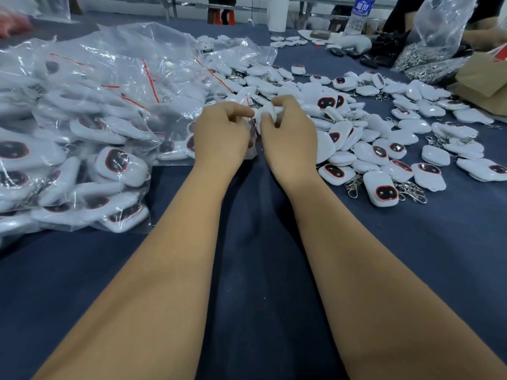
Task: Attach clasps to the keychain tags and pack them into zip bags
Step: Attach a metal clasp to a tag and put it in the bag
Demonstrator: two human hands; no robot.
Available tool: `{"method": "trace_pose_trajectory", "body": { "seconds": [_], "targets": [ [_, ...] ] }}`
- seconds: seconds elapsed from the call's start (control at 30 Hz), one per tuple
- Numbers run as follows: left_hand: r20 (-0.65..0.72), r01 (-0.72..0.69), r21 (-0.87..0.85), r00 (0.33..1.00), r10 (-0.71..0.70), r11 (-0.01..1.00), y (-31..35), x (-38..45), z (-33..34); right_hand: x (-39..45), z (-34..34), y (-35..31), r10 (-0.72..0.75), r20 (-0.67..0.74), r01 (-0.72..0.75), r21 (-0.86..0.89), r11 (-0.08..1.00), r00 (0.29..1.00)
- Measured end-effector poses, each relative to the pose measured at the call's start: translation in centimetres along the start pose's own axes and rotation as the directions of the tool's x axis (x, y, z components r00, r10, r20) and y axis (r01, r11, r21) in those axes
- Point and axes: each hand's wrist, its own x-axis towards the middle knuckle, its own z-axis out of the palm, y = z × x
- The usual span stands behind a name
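Bagged tags (82, 149) piled far left on the navy cloth (247, 270), red zip strips showing. Left hand (222, 135) pinches a clear zip bag (251, 138) at centre; right hand (288, 138), just beside it, curls round a white keychain tag (267, 113). Loose tags with clasps (384, 149) spread right; clasp pile (422, 61) sits far right.

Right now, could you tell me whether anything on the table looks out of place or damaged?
Nothing stands out. Bagged tags lie piled at left, loose tags at right, and both hands, left and right, hold one tag at a zip bag.
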Motion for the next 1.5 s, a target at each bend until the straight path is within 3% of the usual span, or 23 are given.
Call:
{"method": "trace_pose_trajectory", "body": {
  "seconds": [0.13, 0.33, 0.47, 0.7, 1.2, 1.5],
  "targets": [
    [0.179, -0.200, 0.038, 0.965, 0.190, 0.979, 0.5, -0.8, 0.0, -0.3, -0.2, -0.3, 0.086, -0.071, -0.063, 0.273, 0.960, 0.994],
    [0.132, -0.074, -0.069, 0.988, 0.083, 0.995, 0.4, -0.3, 0.0, 0.0, 0.0, -0.5, 0.134, -0.013, -0.113, 0.456, 0.883, 0.991],
    [0.120, 0.035, -0.222, 0.993, -0.008, 0.974, 0.5, 0.0, 0.1, 0.1, -0.1, -0.5, 0.152, 0.138, -0.204, 0.558, 0.804, 0.979],
    [0.133, 0.061, -0.226, 0.991, -0.031, 0.972, 0.4, 0.2, 0.1, 0.0, 0.0, -0.2, 0.075, 0.152, -0.146, 0.531, 0.835, 0.985],
    [0.114, 0.042, -0.176, 0.993, -0.022, 0.983, -0.2, 0.5, 0.3, 0.5, 0.0, 0.0, 0.141, 0.195, -0.235, 0.630, 0.740, 0.971],
    [0.148, 0.070, -0.237, 0.988, -0.035, 0.969, -0.1, 0.4, 0.2, 0.6, -0.1, 0.2, 0.131, 0.205, -0.236, 0.662, 0.712, 0.970]
  ]
}}
